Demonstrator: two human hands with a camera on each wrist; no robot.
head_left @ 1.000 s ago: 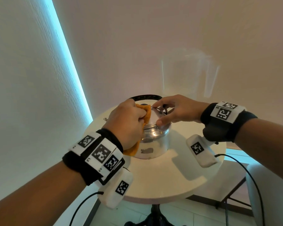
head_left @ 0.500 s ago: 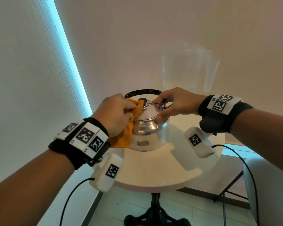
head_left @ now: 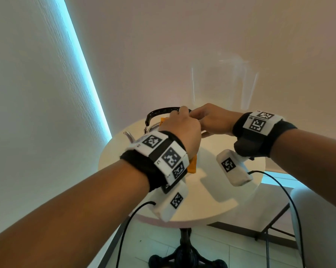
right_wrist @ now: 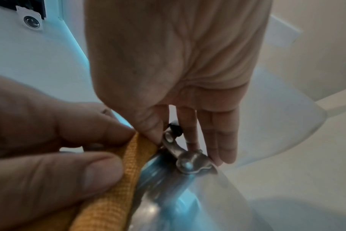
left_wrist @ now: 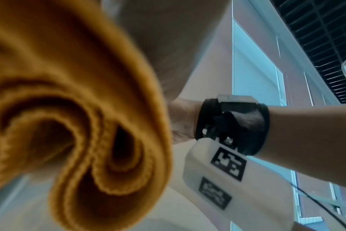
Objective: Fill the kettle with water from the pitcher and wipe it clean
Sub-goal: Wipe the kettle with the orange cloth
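Swinging across now, the left hand (head_left: pixel 179 130) has carried the orange cloth (head_left: pixel 192 165) from the kettle's left flank, where it sat half a second ago, right over the top to the far right side of the lid. From the head view that hand now hides most of the kettle (right_wrist: pixel 190 200); only the curved spout (head_left: pixel 128 135) and the black handle (head_left: pixel 163 111) peek out on the left. Fingers are curled tight round the cloth, and the left wrist view shows its rolled folds (left_wrist: pixel 85 140) bunched up close against the lens.

Moving to the middle, the right wrist view gives the contact point: left thumb and forefinger (right_wrist: pixel 73 128) pinch the cloth edge (right_wrist: pixel 117 176) and press it against the shiny shoulder, just beside the metal handle bracket (right_wrist: pixel 188 159).

Further right, the right hand (head_left: pixel 211 120) stays on the kettle, steadying it. Its fingers (right_wrist: pixel 217 137) lie fairly straight, tips touching the rim by the bracket, thumb tucked against the hinge; nothing is gripped. Both hands are nearly touching.

The clear pitcher (head_left: pixel 223 84) stands behind on the round table (head_left: pixel 211 200), well out of play, so pouring looks finished. My read: this is the wiping stage, and the sweep has covered the lid and reached the hinge. Body and spout may still want a pass.
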